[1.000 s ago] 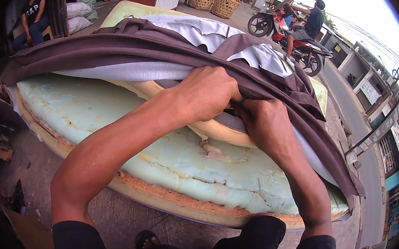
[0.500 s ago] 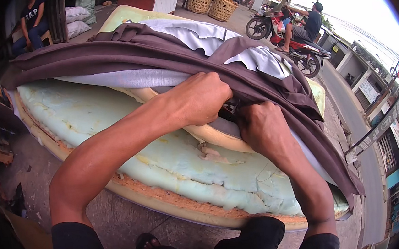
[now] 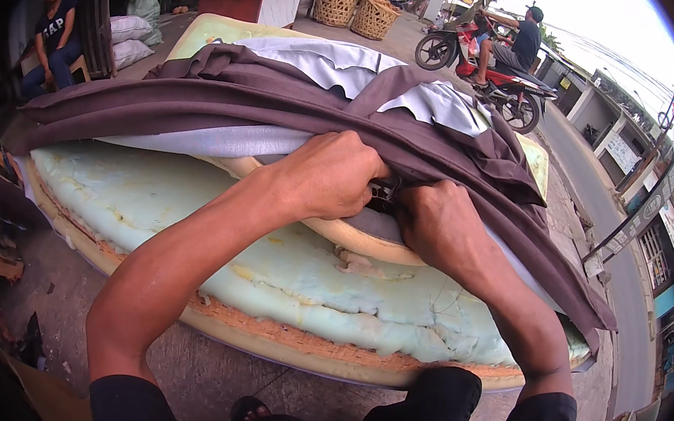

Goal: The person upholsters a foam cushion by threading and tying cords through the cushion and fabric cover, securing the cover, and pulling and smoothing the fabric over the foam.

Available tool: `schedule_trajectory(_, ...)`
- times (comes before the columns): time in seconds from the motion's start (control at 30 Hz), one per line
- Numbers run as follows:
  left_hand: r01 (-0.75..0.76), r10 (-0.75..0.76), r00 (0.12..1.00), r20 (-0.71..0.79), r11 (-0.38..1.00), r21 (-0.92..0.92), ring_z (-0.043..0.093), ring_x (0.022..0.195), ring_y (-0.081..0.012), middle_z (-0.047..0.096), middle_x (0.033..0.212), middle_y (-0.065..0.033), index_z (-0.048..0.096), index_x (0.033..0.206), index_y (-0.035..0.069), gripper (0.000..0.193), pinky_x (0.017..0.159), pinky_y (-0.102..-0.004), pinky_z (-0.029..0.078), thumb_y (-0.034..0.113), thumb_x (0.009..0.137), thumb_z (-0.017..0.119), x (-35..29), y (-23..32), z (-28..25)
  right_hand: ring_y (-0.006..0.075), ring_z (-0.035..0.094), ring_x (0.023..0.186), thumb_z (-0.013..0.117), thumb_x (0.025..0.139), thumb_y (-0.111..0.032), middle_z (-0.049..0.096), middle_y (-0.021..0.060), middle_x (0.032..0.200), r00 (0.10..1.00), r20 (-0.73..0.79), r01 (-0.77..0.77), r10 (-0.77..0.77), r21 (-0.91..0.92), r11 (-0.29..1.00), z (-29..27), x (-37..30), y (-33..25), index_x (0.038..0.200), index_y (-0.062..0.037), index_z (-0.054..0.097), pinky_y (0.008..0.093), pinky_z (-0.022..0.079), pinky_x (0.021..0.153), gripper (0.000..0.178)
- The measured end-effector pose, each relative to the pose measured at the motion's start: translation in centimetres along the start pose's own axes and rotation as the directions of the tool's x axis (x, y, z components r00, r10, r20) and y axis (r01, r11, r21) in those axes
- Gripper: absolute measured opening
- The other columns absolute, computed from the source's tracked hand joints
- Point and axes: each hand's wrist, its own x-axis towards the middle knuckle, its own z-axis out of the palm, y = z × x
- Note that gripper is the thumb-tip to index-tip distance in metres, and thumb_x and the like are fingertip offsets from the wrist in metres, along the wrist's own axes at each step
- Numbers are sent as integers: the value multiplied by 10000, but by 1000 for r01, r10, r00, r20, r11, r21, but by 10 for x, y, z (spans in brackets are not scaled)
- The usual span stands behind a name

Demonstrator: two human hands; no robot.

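A dark brown fabric cover point(image 3: 204, 93) with a whitish backing is bunched across a large curved seat pad of pale green foam point(image 3: 294, 271). My left hand point(image 3: 341, 173) is closed at the cover's lower fold, its fingertips hidden. My right hand point(image 3: 439, 213), also closed, grips the fold just right of it. In the narrow gap between the fists shows a small dark, shiny thing point(image 3: 384, 192) that I cannot make out. Below the hands, a tan padded edge point(image 3: 360, 241) with a grey face curves over the green foam.
An orange-brown layer point(image 3: 285, 341) and a tan rim run along the pad's near edge, close to my knees. Beyond the pad stand two woven baskets point(image 3: 373, 16). A person sits on a red motorbike point(image 3: 494, 73) beside the road. Another person point(image 3: 57, 42) sits at far left near white sacks.
Both fists have shifted slightly down toward me, and a little more of the dark, shiny thing shows between them. The cover and foam are nearly unchanged.
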Motion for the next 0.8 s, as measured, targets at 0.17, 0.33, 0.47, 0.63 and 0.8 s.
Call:
schedule_trajectory(0.17,-67,67,998,8,998,0,706,927,-435,734,955,-233,797,1056,96,283,814,-506,565,21,809,680,1,-4,2,450,726,705,652,816,-45,683,299,722,1000,3,-12,12,16,1000,-3,1,-2,743,31,732,525,609,704,132)
schedule_trajectory(0.33,15,-21,998,61,994,110,716,879,-429,731,903,-228,790,961,48,169,777,-499,566,39,818,702,1,1,0,453,723,702,657,810,-47,680,298,717,999,-33,2,0,56,998,-1,-1,-5,740,29,734,524,609,703,129)
schedule_trajectory(0.47,-42,43,999,-12,997,64,714,838,-442,721,859,-242,774,914,8,117,756,-500,568,27,835,691,0,-4,5,451,725,709,656,803,-48,684,297,726,999,40,-7,7,12,1000,-3,-2,-5,744,29,737,513,611,701,126)
schedule_trajectory(0.63,17,-12,1000,-26,980,196,710,796,-462,708,814,-265,774,878,-1,106,752,-519,573,30,848,676,-1,0,9,411,747,727,637,831,-53,710,278,759,981,195,15,12,-133,991,-14,3,-17,764,23,754,494,621,722,155)
schedule_trajectory(0.8,97,-91,995,-44,985,145,719,805,-450,717,815,-253,790,884,20,114,777,-517,579,42,844,685,2,1,8,375,763,754,615,861,-52,731,259,793,959,284,67,6,-245,967,-24,7,-25,816,3,779,479,628,739,178)
